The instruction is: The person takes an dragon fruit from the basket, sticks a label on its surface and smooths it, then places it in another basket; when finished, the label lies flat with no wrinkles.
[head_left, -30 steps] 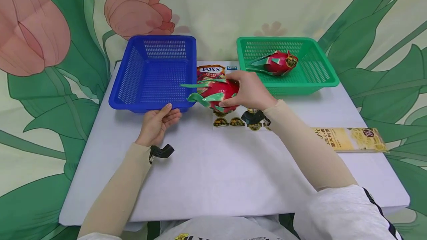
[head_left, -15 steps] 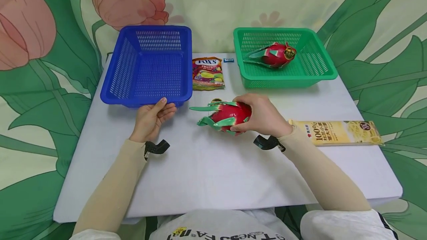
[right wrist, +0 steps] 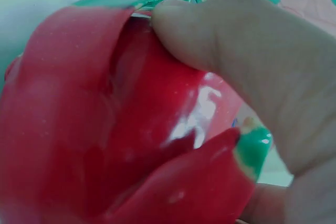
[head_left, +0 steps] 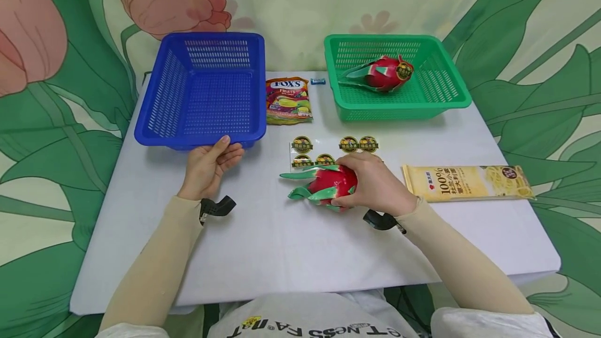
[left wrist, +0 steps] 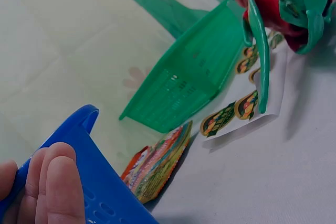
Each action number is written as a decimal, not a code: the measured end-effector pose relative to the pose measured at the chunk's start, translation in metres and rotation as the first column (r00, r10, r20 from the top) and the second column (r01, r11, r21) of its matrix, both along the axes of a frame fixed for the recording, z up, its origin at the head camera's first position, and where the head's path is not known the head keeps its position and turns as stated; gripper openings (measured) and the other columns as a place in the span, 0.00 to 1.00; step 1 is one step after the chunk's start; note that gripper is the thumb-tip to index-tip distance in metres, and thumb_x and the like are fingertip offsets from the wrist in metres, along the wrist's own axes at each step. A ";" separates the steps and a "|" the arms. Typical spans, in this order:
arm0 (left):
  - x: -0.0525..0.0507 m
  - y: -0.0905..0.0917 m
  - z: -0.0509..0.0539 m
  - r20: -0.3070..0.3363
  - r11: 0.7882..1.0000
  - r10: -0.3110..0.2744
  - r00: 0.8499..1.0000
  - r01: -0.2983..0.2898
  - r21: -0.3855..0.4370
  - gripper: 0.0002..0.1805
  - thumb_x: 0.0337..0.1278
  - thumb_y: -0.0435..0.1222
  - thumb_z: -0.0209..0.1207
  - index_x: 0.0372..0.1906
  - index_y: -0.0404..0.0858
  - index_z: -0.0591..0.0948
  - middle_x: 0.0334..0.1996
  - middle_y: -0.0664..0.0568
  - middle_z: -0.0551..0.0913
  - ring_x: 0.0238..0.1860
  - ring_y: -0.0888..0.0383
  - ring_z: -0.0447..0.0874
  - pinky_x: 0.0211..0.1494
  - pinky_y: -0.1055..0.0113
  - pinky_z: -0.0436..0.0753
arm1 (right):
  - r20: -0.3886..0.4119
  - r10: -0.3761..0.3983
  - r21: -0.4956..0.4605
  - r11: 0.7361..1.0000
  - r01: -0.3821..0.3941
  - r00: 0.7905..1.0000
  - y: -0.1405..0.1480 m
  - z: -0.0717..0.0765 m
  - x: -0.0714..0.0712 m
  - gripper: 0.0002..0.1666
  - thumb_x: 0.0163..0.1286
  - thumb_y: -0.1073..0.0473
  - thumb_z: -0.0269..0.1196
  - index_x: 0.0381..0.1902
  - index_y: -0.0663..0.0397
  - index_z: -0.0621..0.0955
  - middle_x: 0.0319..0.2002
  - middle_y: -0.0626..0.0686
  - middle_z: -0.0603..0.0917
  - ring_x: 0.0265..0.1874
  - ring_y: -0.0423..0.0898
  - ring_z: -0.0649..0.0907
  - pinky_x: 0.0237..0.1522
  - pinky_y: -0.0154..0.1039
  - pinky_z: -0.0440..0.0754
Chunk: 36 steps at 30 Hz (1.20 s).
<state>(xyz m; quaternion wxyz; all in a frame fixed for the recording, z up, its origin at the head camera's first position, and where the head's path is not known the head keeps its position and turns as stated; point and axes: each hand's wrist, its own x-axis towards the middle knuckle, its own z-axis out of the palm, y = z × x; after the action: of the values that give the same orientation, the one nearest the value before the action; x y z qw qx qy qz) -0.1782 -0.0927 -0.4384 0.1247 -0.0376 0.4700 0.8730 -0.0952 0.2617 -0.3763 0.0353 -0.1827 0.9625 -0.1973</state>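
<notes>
My right hand grips a red dragon fruit with green scales, low over the front part of the sticker sheet. In the right wrist view the thumb presses on its glossy skin. The fruit's leafy end points left. My left hand holds the front rim of the blue basket, the rim running between thumb and fingers in the left wrist view. Inside the green basket lies a second dragon fruit with a round gold-and-black sticker on its end.
Between the baskets lie a bag of Fox's Fruits candy and a small blue packet. A yellow pasta pack lies to the right on the white table. A floral cloth hangs behind.
My right hand has brought the dragon fruit down and toward me, away from the candy bag, uncovering part of the sticker sheet. My left hand stays at the blue basket's rim.
</notes>
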 end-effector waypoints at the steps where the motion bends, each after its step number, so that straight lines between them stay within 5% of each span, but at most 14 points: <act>1: 0.000 0.000 0.000 0.001 1.000 0.000 1.000 0.000 -0.001 0.13 0.71 0.36 0.63 0.48 0.28 0.83 0.34 0.48 0.93 0.37 0.57 0.95 0.46 0.67 0.91 | 0.002 -0.006 0.009 1.000 0.006 1.000 0.000 0.000 0.001 0.46 0.44 0.47 0.86 0.59 0.61 0.82 0.56 0.58 0.86 0.57 0.57 0.82 0.59 0.56 0.84; 19: 0.001 0.005 -0.002 0.050 0.999 0.008 0.999 -0.006 -0.042 0.15 0.76 0.41 0.59 0.49 0.31 0.80 0.34 0.50 0.93 0.38 0.58 0.94 0.48 0.68 0.91 | -0.030 0.025 0.034 0.999 -0.024 0.999 -0.011 -0.002 0.016 0.51 0.46 0.45 0.86 0.66 0.58 0.80 0.59 0.59 0.83 0.60 0.57 0.79 0.58 0.54 0.85; 24: 0.005 0.012 -0.006 0.035 0.985 -0.027 0.999 0.033 -0.168 0.20 0.77 0.44 0.57 0.54 0.28 0.79 0.37 0.52 0.91 0.40 0.59 0.93 0.51 0.67 0.90 | -0.039 0.026 0.018 1.000 -0.025 0.999 -0.010 0.001 0.018 0.51 0.47 0.43 0.85 0.66 0.56 0.79 0.60 0.58 0.83 0.61 0.56 0.79 0.57 0.54 0.86; 27: 0.007 0.019 -0.010 -0.004 0.936 -0.095 0.995 0.088 -0.340 0.23 0.78 0.40 0.57 0.60 0.23 0.76 0.41 0.52 0.90 0.43 0.61 0.92 0.53 0.67 0.90 | -0.047 0.021 -0.022 1.000 -0.022 0.999 -0.008 0.003 0.018 0.49 0.49 0.42 0.84 0.65 0.55 0.81 0.60 0.57 0.83 0.60 0.55 0.80 0.54 0.52 0.88; 33: -0.002 0.045 -0.014 0.022 0.756 -0.240 0.970 0.201 -0.623 0.22 0.77 0.38 0.57 0.66 0.27 0.77 0.58 0.37 0.86 0.54 0.55 0.89 0.60 0.64 0.87 | -0.026 -0.023 -0.090 0.996 0.021 0.999 -0.001 0.005 0.018 0.41 0.55 0.43 0.81 0.63 0.54 0.82 0.60 0.57 0.85 0.59 0.56 0.80 0.51 0.53 0.90; 36: -0.011 0.059 -0.013 0.058 0.690 -0.284 0.957 0.246 -0.680 0.23 0.76 0.38 0.58 0.67 0.30 0.77 0.62 0.35 0.83 0.60 0.49 0.86 0.64 0.62 0.86 | -0.007 -0.050 -0.103 0.993 0.049 0.999 0.001 0.004 0.018 0.40 0.57 0.43 0.80 0.63 0.55 0.82 0.60 0.57 0.85 0.60 0.57 0.80 0.52 0.54 0.89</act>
<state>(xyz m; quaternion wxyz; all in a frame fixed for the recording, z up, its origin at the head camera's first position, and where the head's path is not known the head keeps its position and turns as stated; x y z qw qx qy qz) -0.1889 -0.0336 -0.4518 0.2145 0.0101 0.7602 0.6132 -0.0772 0.2629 -0.3719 0.0164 -0.1611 0.9555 -0.2464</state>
